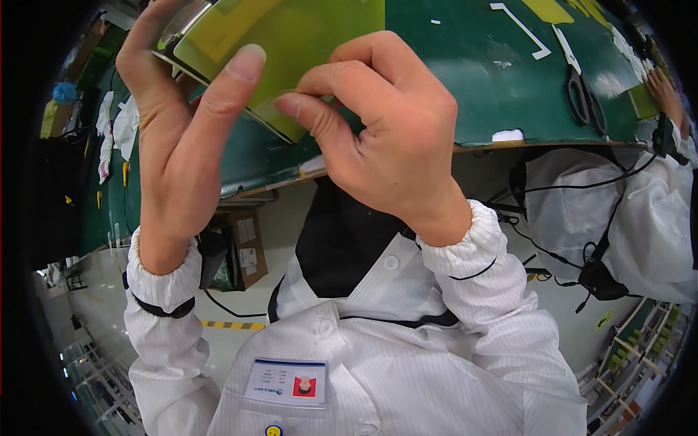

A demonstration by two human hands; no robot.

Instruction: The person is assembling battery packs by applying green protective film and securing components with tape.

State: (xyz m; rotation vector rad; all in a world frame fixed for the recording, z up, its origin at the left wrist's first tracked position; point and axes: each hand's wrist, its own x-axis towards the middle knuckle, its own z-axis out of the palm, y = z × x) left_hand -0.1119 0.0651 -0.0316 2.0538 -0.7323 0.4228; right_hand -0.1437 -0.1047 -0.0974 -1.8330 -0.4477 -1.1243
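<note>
A flat yellow-green panel with a glossy, see-through look point(320, 36) is tilted above the green table, its top cut off by the picture's upper edge. My left hand point(178, 138) grips it at the left side, thumb over its face and fingers around the outer edge. My right hand point(396, 123) is closed in a pinch over the panel near its lower corner. Thumb and index fingertip meet there; whatever they pinch is too small or hidden to make out.
Scissors with black handles point(585, 102) and a thin white L-shaped strip point(525, 33) lie right on the green table point(472, 94). Yellow pieces point(549, 11) sit beyond. Another person's hand point(665, 94) rests at far right. Below the table stands a cardboard box point(249, 247); black cables point(574, 187) hang right.
</note>
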